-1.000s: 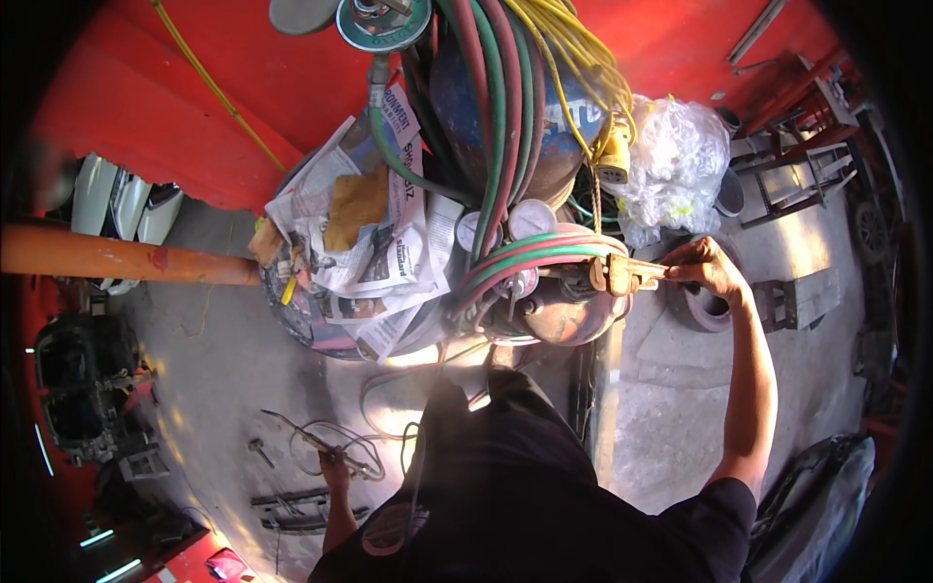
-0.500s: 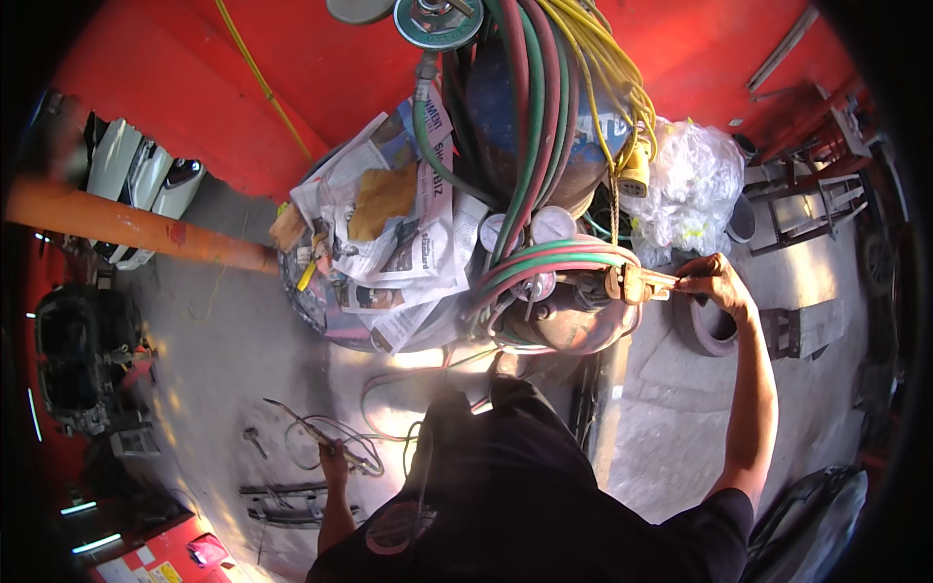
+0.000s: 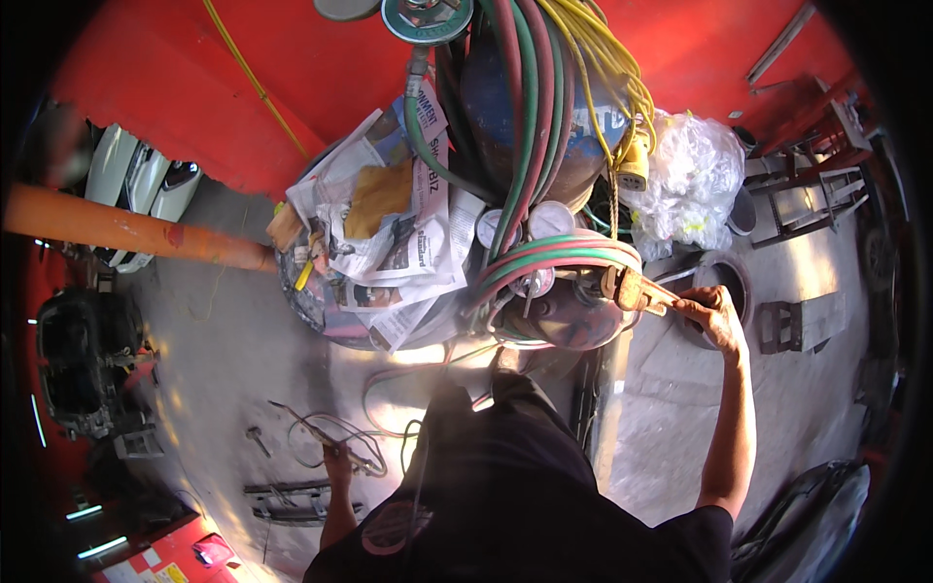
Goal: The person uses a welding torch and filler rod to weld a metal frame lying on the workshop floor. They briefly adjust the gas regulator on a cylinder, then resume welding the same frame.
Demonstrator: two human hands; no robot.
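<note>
In my right hand (image 3: 714, 316) is the handle end of a rusty pipe wrench (image 3: 643, 292), with my fingers closed on it. The wrench's jaws sit at the valve on top of a dark reddish gas cylinder (image 3: 575, 326); their exact grip is hard to see. Red and green hoses (image 3: 564, 251) loop over this cylinder, beside round pressure gauges (image 3: 550, 222). Low on the left, my left hand (image 3: 336, 461) is closed around a gas torch (image 3: 313, 429) with a long thin tip. Hoses run from the torch across the floor toward the cylinder.
A blue cylinder (image 3: 486, 107) stands behind, with more hoses and a yellow cord (image 3: 612, 68). Newspapers (image 3: 398, 219) cover a drum on the left. An orange pole (image 3: 136, 228) reaches in there. Clear plastic (image 3: 690, 180) and a tire (image 3: 734, 282) lie at right.
My right hand has pulled the wrench handle toward me, so the wrench now slants downward to the right. The left hand still holds the torch in nearly the same place.
</note>
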